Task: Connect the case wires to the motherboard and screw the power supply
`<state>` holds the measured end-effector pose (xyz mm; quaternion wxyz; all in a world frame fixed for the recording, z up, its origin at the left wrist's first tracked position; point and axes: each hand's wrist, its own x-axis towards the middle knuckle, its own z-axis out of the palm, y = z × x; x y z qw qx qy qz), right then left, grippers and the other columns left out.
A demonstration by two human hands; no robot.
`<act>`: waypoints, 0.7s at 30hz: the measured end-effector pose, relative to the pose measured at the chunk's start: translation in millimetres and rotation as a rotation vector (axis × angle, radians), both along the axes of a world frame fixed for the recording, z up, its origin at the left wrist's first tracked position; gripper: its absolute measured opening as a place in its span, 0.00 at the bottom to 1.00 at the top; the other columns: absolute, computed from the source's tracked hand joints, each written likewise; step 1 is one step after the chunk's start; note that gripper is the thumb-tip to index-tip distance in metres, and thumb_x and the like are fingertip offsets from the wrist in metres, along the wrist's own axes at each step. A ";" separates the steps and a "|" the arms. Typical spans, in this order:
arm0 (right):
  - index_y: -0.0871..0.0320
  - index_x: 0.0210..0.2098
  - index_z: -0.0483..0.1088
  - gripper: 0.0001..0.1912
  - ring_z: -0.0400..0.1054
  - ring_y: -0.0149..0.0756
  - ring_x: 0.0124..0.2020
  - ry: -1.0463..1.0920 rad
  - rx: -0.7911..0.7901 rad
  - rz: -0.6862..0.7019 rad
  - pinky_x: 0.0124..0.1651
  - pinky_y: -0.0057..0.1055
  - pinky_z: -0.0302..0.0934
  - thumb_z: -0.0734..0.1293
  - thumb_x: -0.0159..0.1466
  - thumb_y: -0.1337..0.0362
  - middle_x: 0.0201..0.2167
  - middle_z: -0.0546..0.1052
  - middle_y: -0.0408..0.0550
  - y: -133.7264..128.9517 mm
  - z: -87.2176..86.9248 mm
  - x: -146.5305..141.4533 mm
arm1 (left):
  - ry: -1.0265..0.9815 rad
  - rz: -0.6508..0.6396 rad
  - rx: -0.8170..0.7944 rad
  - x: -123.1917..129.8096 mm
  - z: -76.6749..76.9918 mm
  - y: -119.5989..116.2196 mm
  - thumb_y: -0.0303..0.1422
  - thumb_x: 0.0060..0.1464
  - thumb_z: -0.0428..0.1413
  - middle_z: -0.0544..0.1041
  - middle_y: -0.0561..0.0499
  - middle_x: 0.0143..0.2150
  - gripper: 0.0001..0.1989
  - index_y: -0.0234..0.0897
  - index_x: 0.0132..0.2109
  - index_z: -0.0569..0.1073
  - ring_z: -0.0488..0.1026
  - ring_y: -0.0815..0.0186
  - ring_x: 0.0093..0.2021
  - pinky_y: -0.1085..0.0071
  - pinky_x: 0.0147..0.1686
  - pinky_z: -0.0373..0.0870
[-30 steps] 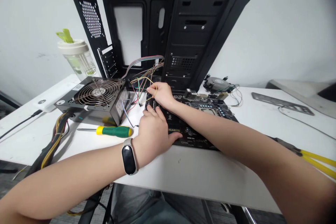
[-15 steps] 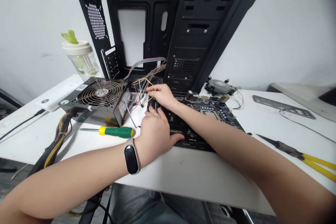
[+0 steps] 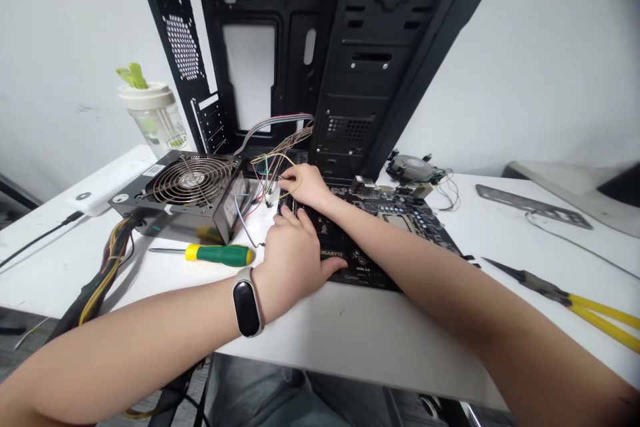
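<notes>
Presumably, motherboard [image 3: 369, 275] stiff, fragile; take by edges. Left grip [image 3: 293, 247] spread atop it; right grip [image 3: 304, 185] by its far-left corner, closure unclear from here.

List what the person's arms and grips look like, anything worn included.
Left arm and right arm: bare, no sleeves in view. Left grip and right grip: no gloves. Left wrist wears a fitness band with a pale grey strap and a dark, elongated, round-ended screen.
</notes>
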<state>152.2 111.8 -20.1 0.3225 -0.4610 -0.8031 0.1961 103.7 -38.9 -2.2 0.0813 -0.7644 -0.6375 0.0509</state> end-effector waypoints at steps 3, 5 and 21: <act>0.60 0.24 0.77 0.05 0.65 0.30 0.26 0.020 -0.029 -0.021 0.33 0.28 0.54 0.68 0.53 0.69 0.22 0.76 0.44 2.1 -0.9 0.8 | 0.003 0.008 0.008 0.4 -0.9 0.2 0.60 0.54 0.46 0.62 0.15 0.58 0.51 0.12 0.64 0.55 0.70 0.41 0.48 0.63 0.36 0.68; 0.60 0.25 0.78 0.05 0.66 0.29 0.26 0.039 -0.045 -0.022 0.33 0.27 0.55 0.68 0.53 0.70 0.22 0.76 0.43 2.5 -1.0 0.8 | 0.003 0.008 0.014 0.4 -1.3 0.1 0.61 0.54 0.46 0.63 0.15 0.57 0.51 0.12 0.63 0.56 0.71 0.42 0.48 0.63 0.35 0.68; 0.61 0.40 0.77 0.12 0.74 0.31 0.36 0.232 -0.124 -0.001 0.45 0.28 0.65 0.69 0.56 0.70 0.35 0.80 0.48 4.4 -7.8 -3.1 | 0.000 0.028 -0.004 0.9 0.5 0.0 0.61 0.54 0.46 0.63 0.17 0.58 0.51 0.13 0.64 0.56 0.70 0.43 0.49 0.62 0.37 0.68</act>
